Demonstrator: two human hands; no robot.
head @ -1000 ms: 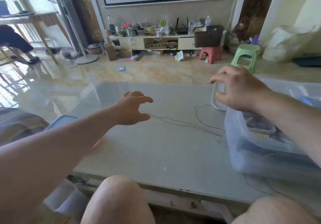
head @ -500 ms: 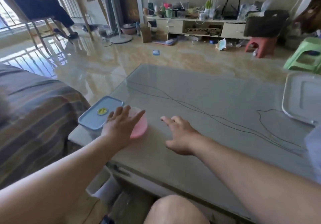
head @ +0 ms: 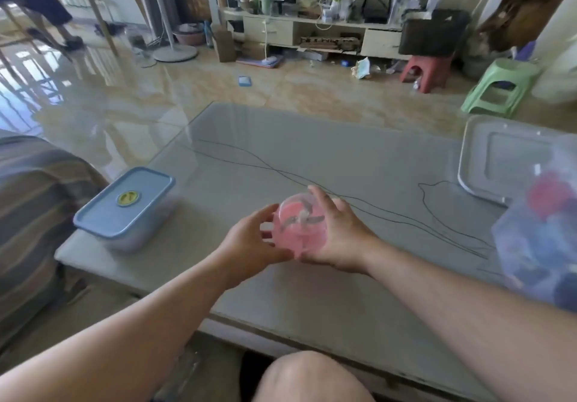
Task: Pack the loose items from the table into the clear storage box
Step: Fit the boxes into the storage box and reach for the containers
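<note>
- Glass-topped table [head: 312, 158], living room behind.
- Left hand [head: 249, 245] and right hand [head: 340, 236] both grip a pink chopper bowl [head: 296, 226].
- Clear storage box [head: 537, 245] is part-filled; the blue-lidded container [head: 125, 208] is still unpacked.

— What sort of place is this?
— A home living room: a low TV cabinet [head: 315, 38] at twelve o'clock, a standing fan [head: 175, 49] at eleven, plastic stools [head: 499, 88] at two, a glossy tiled floor [head: 125, 102].
</note>
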